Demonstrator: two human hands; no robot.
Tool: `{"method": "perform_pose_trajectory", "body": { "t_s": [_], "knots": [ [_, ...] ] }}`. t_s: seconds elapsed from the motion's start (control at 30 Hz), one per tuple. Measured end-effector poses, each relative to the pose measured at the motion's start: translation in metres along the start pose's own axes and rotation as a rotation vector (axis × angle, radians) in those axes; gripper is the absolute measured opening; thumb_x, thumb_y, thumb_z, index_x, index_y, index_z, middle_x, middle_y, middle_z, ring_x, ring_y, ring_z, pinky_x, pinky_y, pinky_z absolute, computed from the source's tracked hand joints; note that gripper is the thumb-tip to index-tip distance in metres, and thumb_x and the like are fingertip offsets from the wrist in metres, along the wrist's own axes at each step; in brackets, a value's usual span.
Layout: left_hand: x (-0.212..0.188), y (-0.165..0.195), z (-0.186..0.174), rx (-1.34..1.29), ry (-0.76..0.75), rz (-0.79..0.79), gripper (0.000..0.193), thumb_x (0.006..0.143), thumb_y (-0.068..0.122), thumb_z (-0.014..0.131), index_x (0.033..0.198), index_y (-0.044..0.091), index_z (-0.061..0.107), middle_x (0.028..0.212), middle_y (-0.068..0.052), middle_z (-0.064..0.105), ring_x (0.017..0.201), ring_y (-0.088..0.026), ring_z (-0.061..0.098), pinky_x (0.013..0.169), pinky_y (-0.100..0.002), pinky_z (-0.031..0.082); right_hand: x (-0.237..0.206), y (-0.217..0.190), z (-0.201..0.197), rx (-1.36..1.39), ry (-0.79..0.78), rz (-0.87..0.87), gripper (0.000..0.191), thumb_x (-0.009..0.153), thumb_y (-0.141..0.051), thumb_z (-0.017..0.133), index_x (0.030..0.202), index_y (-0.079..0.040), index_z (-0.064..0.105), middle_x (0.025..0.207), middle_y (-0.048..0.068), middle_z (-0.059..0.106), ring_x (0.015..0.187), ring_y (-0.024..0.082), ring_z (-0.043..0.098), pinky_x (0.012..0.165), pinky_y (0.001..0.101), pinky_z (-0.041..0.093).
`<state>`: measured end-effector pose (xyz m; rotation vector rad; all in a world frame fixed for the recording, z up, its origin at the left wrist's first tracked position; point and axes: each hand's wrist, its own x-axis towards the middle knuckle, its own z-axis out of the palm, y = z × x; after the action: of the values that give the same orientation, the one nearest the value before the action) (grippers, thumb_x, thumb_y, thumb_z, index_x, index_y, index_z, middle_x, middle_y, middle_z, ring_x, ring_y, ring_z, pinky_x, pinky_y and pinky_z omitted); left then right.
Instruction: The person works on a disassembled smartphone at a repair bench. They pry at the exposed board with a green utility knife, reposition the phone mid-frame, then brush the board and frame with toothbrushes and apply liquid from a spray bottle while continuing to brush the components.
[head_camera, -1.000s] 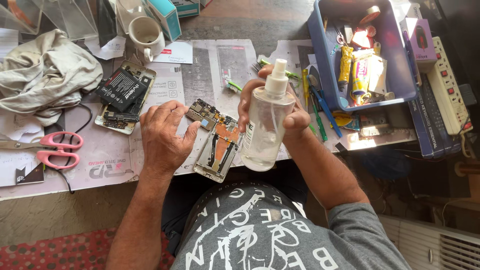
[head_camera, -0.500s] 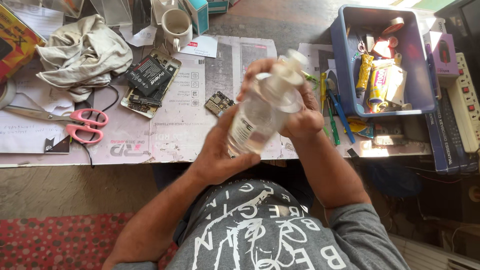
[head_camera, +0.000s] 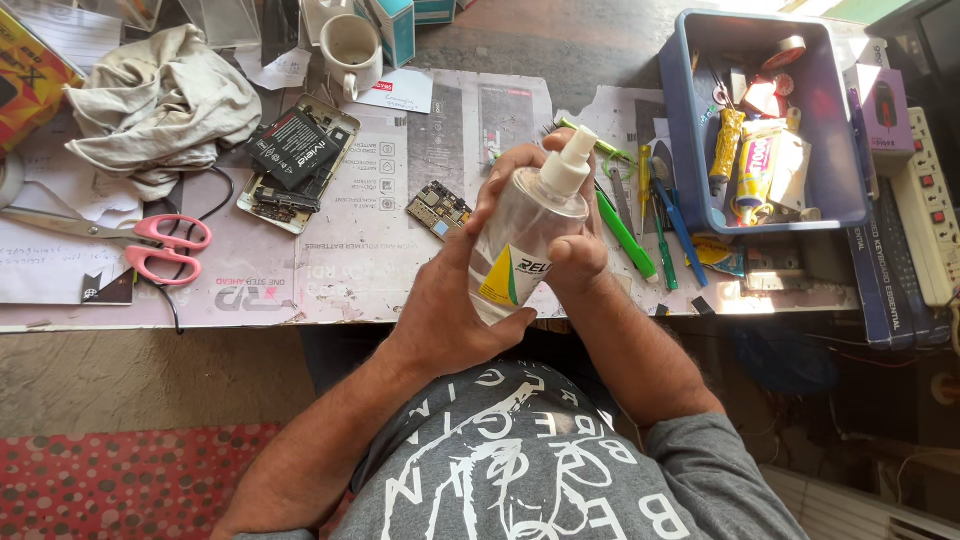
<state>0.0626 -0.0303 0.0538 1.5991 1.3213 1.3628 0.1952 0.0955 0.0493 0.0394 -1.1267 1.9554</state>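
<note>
Both hands are wrapped around a clear spray bottle (head_camera: 525, 240), held tilted over the front edge of the table (head_camera: 330, 290), nozzle pointing up and away toward the far side. Left hand (head_camera: 450, 300) is clasped under and around the lower body; right hand (head_camera: 570, 250) is gripped on the upper part near the white pump head. Whether a finger is on the trigger cannot be told.

Head view, rest of the table:
- Small bare circuit board (head_camera: 440, 208) is lying just beyond the bottle, near mid-table.
- Opened phone with battery exposed (head_camera: 298, 160) is set toward the far left, beside a crumpled cloth (head_camera: 160, 105).
- Pink-handled scissors (head_camera: 150, 245) are placed at the left front edge.
- White mug (head_camera: 350, 45) is standing at the far edge.
- Green and blue hand tools (head_camera: 650, 225) are laid right of the hands, next to a blue bin (head_camera: 690, 150) packed with tubes and parts.
- Power strip (head_camera: 930, 210) is lying at the far right edge.

Risk, as judged: bottle is held close above the board and open phone, so stray spray or a drip could wet the exposed electronics. Bottle is also held partly off the front edge; a slipped grip would drop it into the lap. Overspray drifting right toward the power strip is less likely, as they are well apart.
</note>
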Motion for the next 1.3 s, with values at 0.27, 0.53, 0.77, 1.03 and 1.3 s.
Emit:
{"method": "perform_pose_trajectory", "body": {
  "t_s": [0.27, 0.53, 0.77, 1.03, 1.3],
  "knots": [
    [-0.003, 0.003, 0.012, 0.189, 0.077, 0.088, 0.105, 0.079, 0.025, 0.088, 0.152, -0.006, 0.019, 0.13, -0.027, 0.059, 0.119, -0.04, 0.068, 0.103, -0.045, 0.056, 0.003, 0.005, 0.006, 0.024, 0.032, -0.012, 0.087, 0.077, -0.032, 0.09, 0.147, -0.019, 0.04, 0.112, 0.02, 0.062, 0.1, 0.033, 0.071, 0.085, 0.0458, 0.065],
    [-0.004, -0.035, -0.052, 0.3, 0.199, 0.025, 0.019, 0.091, 0.021, 0.079, 0.103, 0.008, 0.071, 0.088, -0.008, 0.07, 0.073, -0.023, 0.064, 0.07, -0.039, 0.049, -0.006, -0.078, 0.027, -1.115, -0.187, -0.052, 0.1, 0.087, -0.029, 0.09, 0.165, -0.024, 0.027, 0.126, 0.021, 0.062, 0.103, 0.027, 0.074, 0.087, 0.0404, 0.068],
    [0.007, -0.074, -0.059, 0.578, 0.262, 0.019, 0.013, 0.091, 0.012, 0.081, 0.094, 0.008, 0.069, 0.08, -0.005, 0.069, 0.067, -0.02, 0.067, 0.058, -0.034, 0.051, 0.002, -0.073, 0.024, -1.78, -0.511, 0.151, 0.092, 0.087, -0.026, 0.093, 0.158, -0.018, 0.035, 0.127, 0.021, 0.065, 0.103, 0.032, 0.072, 0.084, 0.0419, 0.063],
    [0.002, -0.074, -0.06, 0.531, 0.255, 0.052, 0.015, 0.09, 0.006, 0.077, 0.1, 0.007, 0.067, 0.087, -0.006, 0.069, 0.077, -0.023, 0.071, 0.065, -0.037, 0.054, 0.004, -0.063, 0.027, -1.797, -0.482, 0.312, 0.088, 0.088, -0.023, 0.091, 0.156, -0.013, 0.037, 0.123, 0.021, 0.065, 0.103, 0.035, 0.072, 0.083, 0.0448, 0.062],
    [0.004, -0.073, -0.06, 0.546, 0.256, 0.065, 0.014, 0.089, 0.006, 0.077, 0.1, 0.006, 0.068, 0.089, -0.007, 0.07, 0.077, -0.021, 0.073, 0.066, -0.035, 0.055, 0.005, -0.063, 0.025, -1.815, -0.457, 0.347, 0.076, 0.09, -0.023, 0.091, 0.148, -0.011, 0.043, 0.121, 0.022, 0.067, 0.099, 0.034, 0.074, 0.082, 0.0445, 0.063]
  ]
}}
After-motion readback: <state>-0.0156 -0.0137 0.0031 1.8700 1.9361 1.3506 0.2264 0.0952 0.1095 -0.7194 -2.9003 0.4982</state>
